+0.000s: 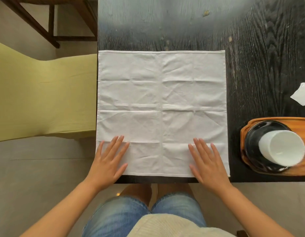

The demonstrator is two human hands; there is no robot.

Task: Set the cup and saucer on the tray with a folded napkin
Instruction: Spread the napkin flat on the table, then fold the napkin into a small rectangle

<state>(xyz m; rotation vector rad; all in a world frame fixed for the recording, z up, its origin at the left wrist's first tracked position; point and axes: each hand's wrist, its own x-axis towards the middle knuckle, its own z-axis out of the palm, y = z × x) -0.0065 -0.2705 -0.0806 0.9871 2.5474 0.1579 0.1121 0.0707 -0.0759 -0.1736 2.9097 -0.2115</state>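
A white cloth napkin lies unfolded and flat on the dark wooden table, creased into a grid. My left hand rests flat on its near left corner, fingers straight. My right hand presses flat on its near right part. At the right edge a wooden tray holds a black saucer, and a white cup stands on the saucer.
A small white square piece lies on the table beyond the tray. A yellow-green chair seat stands left of the table, with a brown wooden frame behind it. The table's near edge runs just under my wrists.
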